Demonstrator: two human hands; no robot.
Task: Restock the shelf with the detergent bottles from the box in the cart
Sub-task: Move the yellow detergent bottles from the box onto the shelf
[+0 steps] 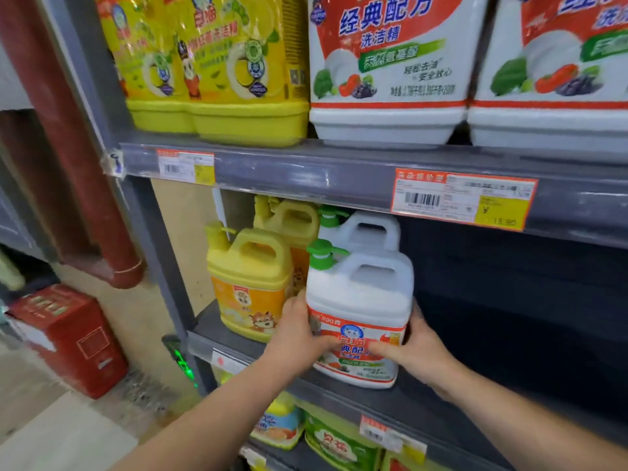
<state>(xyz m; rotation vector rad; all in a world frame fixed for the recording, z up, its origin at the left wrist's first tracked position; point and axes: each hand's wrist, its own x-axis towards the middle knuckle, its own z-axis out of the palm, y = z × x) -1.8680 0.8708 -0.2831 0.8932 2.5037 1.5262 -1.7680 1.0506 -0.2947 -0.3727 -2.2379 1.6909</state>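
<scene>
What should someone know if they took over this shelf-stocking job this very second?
Left hand and right hand both grip the front white bottle, one on each side.
That bottle sits at the front edge of the middle shelf, before a second white bottle, with yellow bottles to its left.
Done: two white bottles on this shelf.
Left: let go, then fill the dark stretch to the right. Box and cart are out of view.

Shop aisle — grey shelf (339, 171), barcoded price tags (464, 202), stocked detergent bottles (387, 62).
</scene>
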